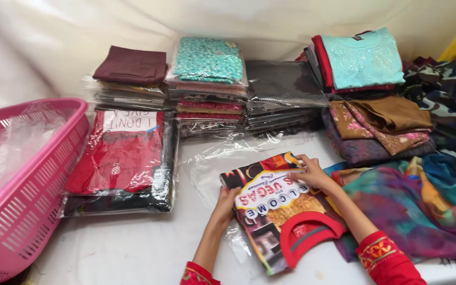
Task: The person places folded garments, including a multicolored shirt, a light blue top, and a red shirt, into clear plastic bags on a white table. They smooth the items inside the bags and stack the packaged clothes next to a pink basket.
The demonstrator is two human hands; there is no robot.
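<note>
A folded t-shirt (278, 221) with a bright printed front and a red collar lies on a clear plastic bag (207, 166) on the white surface. My left hand (225, 203) grips the shirt's left edge. My right hand (310, 174) rests flat on the shirt's upper right part, fingers spread on the print. Both my sleeves are red with embroidered cuffs.
A pink plastic basket (43, 174) with clear bags inside stands at left. A bagged red garment (120, 158) lies beside it. Stacks of packed clothes (209, 84) line the back. Loose folded fabrics (381, 124) and a multicoloured scarf (412, 206) lie at right.
</note>
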